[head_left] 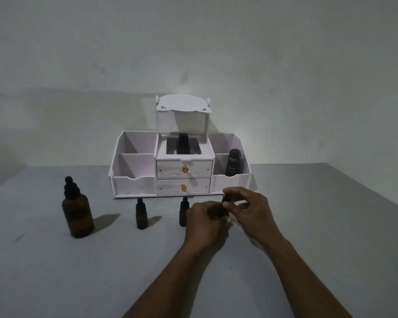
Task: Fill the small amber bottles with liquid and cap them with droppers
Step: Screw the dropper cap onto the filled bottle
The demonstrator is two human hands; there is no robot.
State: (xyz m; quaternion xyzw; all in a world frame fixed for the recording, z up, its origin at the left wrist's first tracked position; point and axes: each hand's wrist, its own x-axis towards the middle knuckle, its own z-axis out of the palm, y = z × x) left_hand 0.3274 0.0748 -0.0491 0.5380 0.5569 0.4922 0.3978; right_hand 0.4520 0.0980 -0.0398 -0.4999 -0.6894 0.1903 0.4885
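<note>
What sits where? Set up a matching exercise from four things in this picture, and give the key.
Things:
1. large amber bottle
2. Kahf tube
3. rightmost small bottle
4. gold knobs

Places:
A. gripped between left hand and right hand
B. organiser's right front compartment
C. far left on the table
D. on the drawers

Pairs: 1-C, 2-B, 3-A, 4-D

**Figure.** The person's body as seen from the head camera. Two limbs are in view. The left forearm and the right forearm are bare skin along the whole length shown, from the lower edge of the view up to the wrist. Both are slender and narrow toward the wrist. The left grip is a bare hand with knuckles showing across its back. The right grip is also a bare hand, with a short, rounded thumbnail. The light is too dim to show finer skin detail.
</note>
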